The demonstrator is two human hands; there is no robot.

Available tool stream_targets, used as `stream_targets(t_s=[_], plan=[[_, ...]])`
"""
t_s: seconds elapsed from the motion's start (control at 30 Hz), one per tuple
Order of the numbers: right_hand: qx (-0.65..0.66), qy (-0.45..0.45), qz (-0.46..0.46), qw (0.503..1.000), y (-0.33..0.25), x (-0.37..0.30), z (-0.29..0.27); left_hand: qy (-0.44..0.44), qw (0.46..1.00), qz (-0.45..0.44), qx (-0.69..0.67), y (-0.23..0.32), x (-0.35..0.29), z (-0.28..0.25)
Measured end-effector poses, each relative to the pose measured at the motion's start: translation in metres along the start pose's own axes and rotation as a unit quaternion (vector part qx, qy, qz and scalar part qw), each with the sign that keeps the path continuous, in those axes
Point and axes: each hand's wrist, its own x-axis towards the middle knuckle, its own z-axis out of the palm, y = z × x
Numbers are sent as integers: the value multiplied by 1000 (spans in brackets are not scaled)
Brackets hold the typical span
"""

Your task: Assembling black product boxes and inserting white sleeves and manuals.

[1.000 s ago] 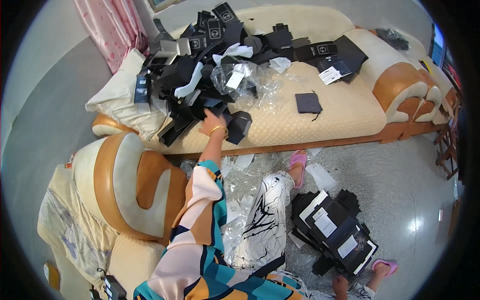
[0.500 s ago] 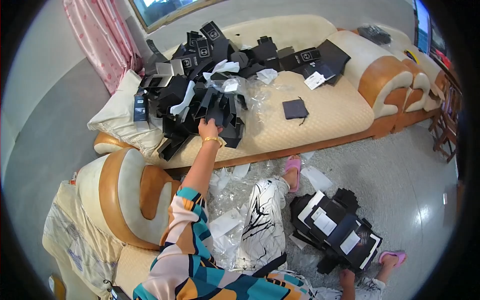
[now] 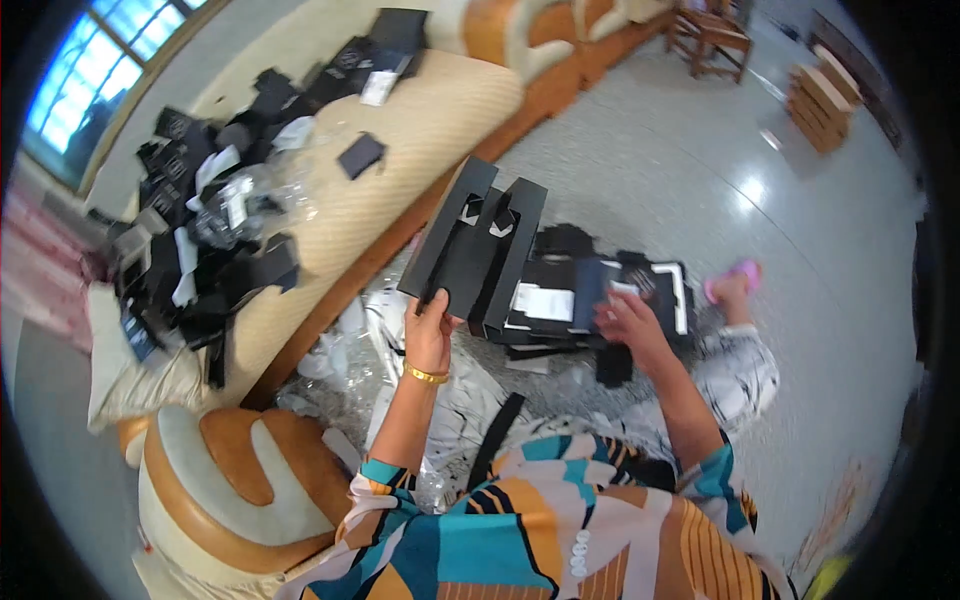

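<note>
My left hand [image 3: 430,335], with a gold bracelet at the wrist, grips the lower edge of a black folded cardboard insert [image 3: 465,255]. Two cut-outs with pale flaps show near its upper end. My right hand [image 3: 630,320] hovers at the right with fingers apart, holding nothing that I can see. Beneath it lies a stack of flattened black cardboard boxes [image 3: 560,275] with white labels, on the floor between my legs. The held cardboard hides the stack's left part.
A heap of black boxes and packaging [image 3: 190,240] covers the left end of the cream sofa [image 3: 420,130]. A small dark pouch [image 3: 361,156] lies on the seat. Clear plastic wrap [image 3: 340,370] litters the floor. A cardboard carton [image 3: 820,105] stands far right, past a wooden chair [image 3: 715,40].
My left hand has come away from the heap on the sofa with a black cardboard insert, now above the floor stack. My right hand has risen over the stack. The view has swung right.
</note>
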Motion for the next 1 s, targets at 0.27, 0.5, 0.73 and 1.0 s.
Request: stream_targets(t_s=[0.27,0.5,0.73,1.0], plan=[[238,-75,-41,967,-50,-29,53,-71,994,-87,-1,-66,-68,49],[194,3,-56,979,-38,-32,36,-348,927,-137,-26,-52,-77,27],[-152,18,-233,960,-42,-38,40,-239,963,-122,-10,-40,-68,34],[-296,70,-407,861,-63,-65,62,-81,978,73,177,-32,-78,57]])
